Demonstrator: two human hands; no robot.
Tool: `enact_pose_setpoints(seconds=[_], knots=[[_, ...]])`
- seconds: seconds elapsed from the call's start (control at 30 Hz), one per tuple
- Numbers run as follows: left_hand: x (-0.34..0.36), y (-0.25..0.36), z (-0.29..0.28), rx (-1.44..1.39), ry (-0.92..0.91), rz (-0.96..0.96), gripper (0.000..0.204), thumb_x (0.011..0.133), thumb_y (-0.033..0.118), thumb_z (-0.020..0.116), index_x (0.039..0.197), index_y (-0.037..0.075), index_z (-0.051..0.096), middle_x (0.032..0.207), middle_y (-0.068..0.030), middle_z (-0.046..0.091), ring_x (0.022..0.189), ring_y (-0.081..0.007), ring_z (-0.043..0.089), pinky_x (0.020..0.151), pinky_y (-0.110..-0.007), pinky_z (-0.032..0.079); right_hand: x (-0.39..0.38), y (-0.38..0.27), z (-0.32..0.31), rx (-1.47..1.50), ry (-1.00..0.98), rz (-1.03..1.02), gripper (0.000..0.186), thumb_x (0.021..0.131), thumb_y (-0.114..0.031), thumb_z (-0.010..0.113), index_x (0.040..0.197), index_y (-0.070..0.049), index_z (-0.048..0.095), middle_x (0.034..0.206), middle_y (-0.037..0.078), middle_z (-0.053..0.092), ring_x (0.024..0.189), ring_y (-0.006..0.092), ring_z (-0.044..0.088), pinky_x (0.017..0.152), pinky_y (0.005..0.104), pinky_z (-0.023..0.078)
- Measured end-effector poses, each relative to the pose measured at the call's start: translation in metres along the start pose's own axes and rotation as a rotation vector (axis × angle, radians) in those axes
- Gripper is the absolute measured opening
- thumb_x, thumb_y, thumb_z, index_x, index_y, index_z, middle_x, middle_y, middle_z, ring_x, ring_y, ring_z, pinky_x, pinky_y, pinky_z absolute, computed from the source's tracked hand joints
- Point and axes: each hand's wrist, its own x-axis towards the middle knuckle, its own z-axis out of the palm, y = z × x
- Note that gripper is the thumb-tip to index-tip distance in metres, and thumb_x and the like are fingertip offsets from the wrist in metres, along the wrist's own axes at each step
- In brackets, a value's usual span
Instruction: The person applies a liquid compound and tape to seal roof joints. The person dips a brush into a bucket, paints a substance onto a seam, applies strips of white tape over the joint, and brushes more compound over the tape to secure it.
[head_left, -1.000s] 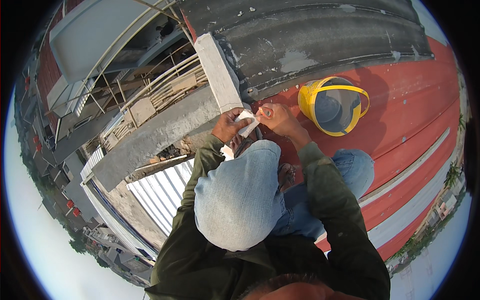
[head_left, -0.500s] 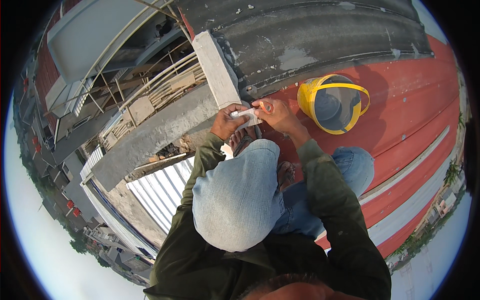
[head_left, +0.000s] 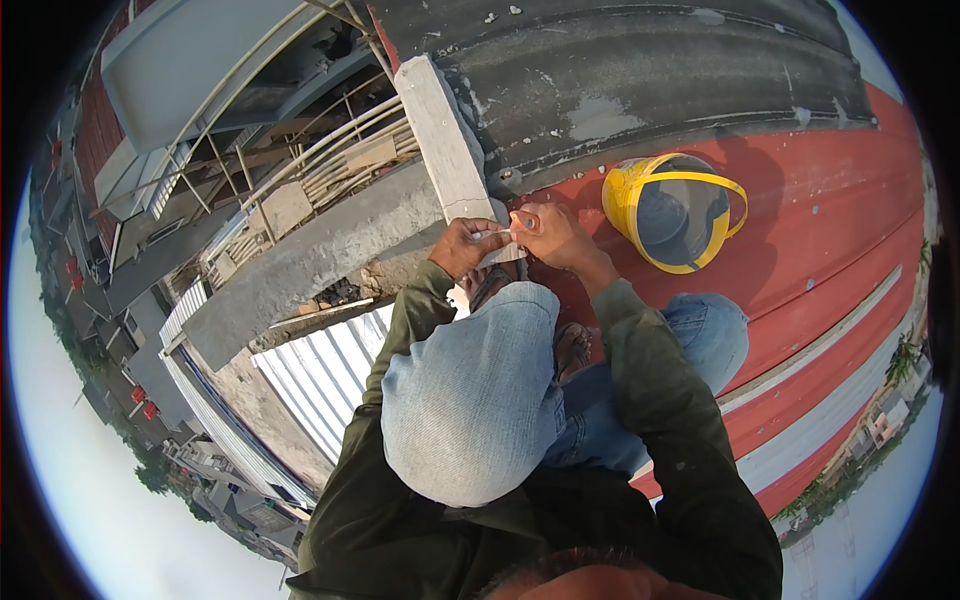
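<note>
The left hand (head_left: 462, 247) pinches the white piece (head_left: 503, 253) between the hands, left of the bucket (head_left: 624, 198), while the right hand (head_left: 550, 238) grips an orange handle (head_left: 524, 222), and a loosened left pinch could drop the piece toward the left foot (head_left: 476, 281).

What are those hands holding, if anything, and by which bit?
The left hand pinches a flat white piece by its left side. The right hand, at the piece's other side, holds a small orange object; by which part is unclear.
</note>
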Motion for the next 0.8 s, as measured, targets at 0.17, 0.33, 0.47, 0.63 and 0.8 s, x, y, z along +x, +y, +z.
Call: enact_pose_setpoints(seconds=[0.17, 0.33, 0.47, 0.63, 0.8], knots=[[0.008, -0.022, -0.006, -0.203, -0.063, 0.071, 0.02, 0.087, 0.016, 0.065, 0.095, -0.001, 0.067, 0.078, -0.0056, 0.067, 0.066, -0.0115, 0.063, 0.061, -0.025, 0.049, 0.003, -0.003, 0.002, 0.077, -0.066, 0.024, 0.029, 0.085, -0.028, 0.061, 0.091, 0.0, 0.064, 0.084, 0.021, 0.064, 0.083, 0.0402, 0.061, 0.072, 0.0436, 0.047], [0.022, -0.044, -0.009, -0.534, -0.142, 0.062, 0.017, 0.085, 0.01, 0.064, 0.097, -0.002, 0.066, 0.084, -0.0058, 0.068, 0.073, -0.013, 0.066, 0.067, -0.026, 0.052, 0.005, 0.0, 0.003, 0.27, -0.139, 0.009, 0.024, 0.082, -0.023, 0.064, 0.089, 0.0, 0.063, 0.074, 0.015, 0.062, 0.07, 0.0252, 0.06, 0.068, 0.0364, 0.046], [0.025, -0.047, -0.007, -0.706, -0.198, 0.03, 0.017, 0.087, 0.011, 0.062, 0.099, -0.001, 0.065, 0.089, -0.0065, 0.068, 0.076, -0.0136, 0.066, 0.069, -0.026, 0.052, 0.008, 0.006, 0.007, 0.328, -0.107, 0.001, 0.021, 0.081, -0.021, 0.065, 0.088, -0.001, 0.062, 0.071, 0.009, 0.06, 0.068, 0.0163, 0.056, 0.067, 0.0325, 0.045], [0.028, -0.048, -0.004, -0.757, -0.173, 0.009, 0.016, 0.088, 0.015, 0.062, 0.096, 0.002, 0.064, 0.085, -0.0049, 0.068, 0.073, -0.0138, 0.066, 0.068, -0.027, 0.052, 0.011, 0.008, 0.012, 0.506, -0.062, 0.028, 0.016, 0.083, -0.017, 0.066, 0.086, -0.002, 0.064, 0.076, 0.003, 0.062, 0.073, 0.011, 0.055, 0.068, 0.0297, 0.045], [0.033, -0.041, 0.0, -0.793, -0.151, -0.001, 0.016, 0.087, 0.017, 0.063, 0.095, 0.003, 0.064, 0.085, -0.0038, 0.067, 0.073, -0.0132, 0.066, 0.066, -0.027, 0.052, 0.015, 0.018, 0.015, 0.636, -0.008, 0.102, 0.015, 0.085, -0.016, 0.065, 0.088, -0.002, 0.063, 0.079, 0.002, 0.062, 0.072, 0.0087, 0.053, 0.066, 0.026, 0.044]])
